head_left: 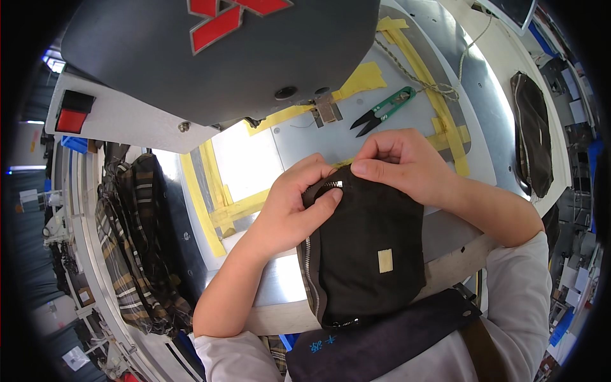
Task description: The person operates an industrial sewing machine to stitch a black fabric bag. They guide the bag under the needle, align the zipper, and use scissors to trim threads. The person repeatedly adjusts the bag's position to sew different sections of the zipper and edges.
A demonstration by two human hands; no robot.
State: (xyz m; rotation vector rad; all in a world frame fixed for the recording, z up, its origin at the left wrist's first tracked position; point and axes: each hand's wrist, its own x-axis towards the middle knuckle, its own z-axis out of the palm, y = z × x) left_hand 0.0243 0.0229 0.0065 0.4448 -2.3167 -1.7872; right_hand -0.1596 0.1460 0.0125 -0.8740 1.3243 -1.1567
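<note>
Head view shows a soft black fabric pouch (369, 232) held up by two bare hands, before the near edge of a silvery metal work plate (305, 143) framed in strips of yellow tape (459, 156). Its lower end hangs close to the person's lap; a small beige rectangular tag (386, 261) sits low on its front, and a silver-toothed metal zipper (309, 267) runs down its left side.

The left hand (294, 200) pinches the pouch's upper left corner, thumb on the front beside the top stretch of zipper teeth, fingers over the far side of the edge. The right hand (414, 169) nips the top edge just beside it between thumb and forefinger, its other fingers curled in. Neither hand is spread.

Judging by these grips, the step in hand is fingering and straightening the edge around the zipper's top end. The next move seems to call for holding that corner flat with the left pinch while the right works along the edge, keeping the teeth clear of the fold. Whether a loose thread sits between the right fingertips, I cannot tell.

Green-handled thread snips with dark blades (385, 111) lie within reach on the plate, beyond the right hand, near a dark grey machine head (305, 51).
</note>
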